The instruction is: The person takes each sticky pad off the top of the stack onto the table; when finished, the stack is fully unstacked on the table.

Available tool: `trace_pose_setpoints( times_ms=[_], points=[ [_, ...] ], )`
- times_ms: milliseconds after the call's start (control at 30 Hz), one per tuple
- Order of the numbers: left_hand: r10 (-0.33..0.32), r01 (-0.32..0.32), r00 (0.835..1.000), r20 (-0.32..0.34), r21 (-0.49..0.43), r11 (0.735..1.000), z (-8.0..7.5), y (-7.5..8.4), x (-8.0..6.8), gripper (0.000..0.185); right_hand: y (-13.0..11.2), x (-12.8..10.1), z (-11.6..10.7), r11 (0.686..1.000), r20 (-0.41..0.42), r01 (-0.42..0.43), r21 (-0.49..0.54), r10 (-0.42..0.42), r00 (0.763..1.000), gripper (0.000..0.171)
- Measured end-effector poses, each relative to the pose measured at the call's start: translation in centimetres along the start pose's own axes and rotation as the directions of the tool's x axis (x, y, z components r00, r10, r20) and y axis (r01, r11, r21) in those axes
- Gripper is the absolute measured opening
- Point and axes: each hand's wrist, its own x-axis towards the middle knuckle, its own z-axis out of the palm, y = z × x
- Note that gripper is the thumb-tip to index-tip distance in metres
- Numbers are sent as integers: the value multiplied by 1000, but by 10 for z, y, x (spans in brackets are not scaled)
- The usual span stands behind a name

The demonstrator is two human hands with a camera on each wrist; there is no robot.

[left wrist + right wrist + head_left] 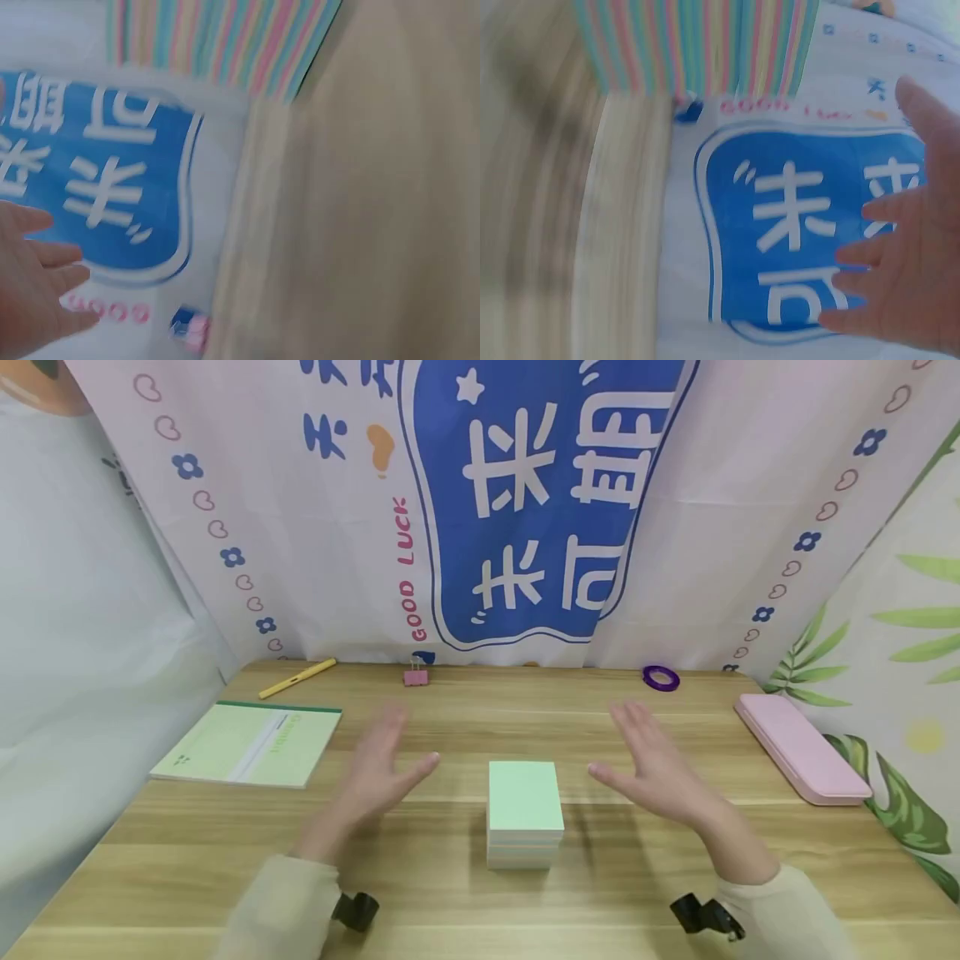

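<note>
A block of sticky notes point(525, 797) with a mint-green top stands on the table between both hands. In the wrist views its sides show pink, blue, yellow and green stripes, as on the note block point(217, 41) seen from the left and the note block point(697, 45) seen from the right. My left hand point(378, 777) is held left of the block, fingers extended and thumb apart, touching nothing. To the block's right, my right hand point(663, 768) is spread the same way, also apart from it. Both hands look slightly blurred.
On the left lie a pale green notebook point(251, 743) and a yellow pen point(297, 678). A pink binder clip point(416, 677) and a roll of purple tape point(662, 677) are near the back edge. A pink case point(802, 747) lies at the right. A printed cloth point(337, 568) hangs behind the table.
</note>
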Motion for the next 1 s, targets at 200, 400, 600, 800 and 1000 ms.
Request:
trace_pose_setpoints(
  times_ms=[200,400,600,800,1000],
  points=[
    [78,-35,994,77,-453,891,30,21,-13,75,-22,2,24,959,94,110,263,-138,986,88],
    [252,-96,957,142,-666,740,60,33,-18,84,-26,9,47,910,127,127,394,-191,973,97],
    [266,-47,943,200,-713,699,74,34,-20,89,-24,10,60,874,120,142,465,-221,968,98],
    [298,-87,937,181,-707,702,72,44,-25,95,-19,7,67,849,78,179,498,-250,965,100],
    [300,-130,948,104,-735,666,75,47,-27,95,-17,5,76,814,1,221,537,-262,965,92]
  ],
)
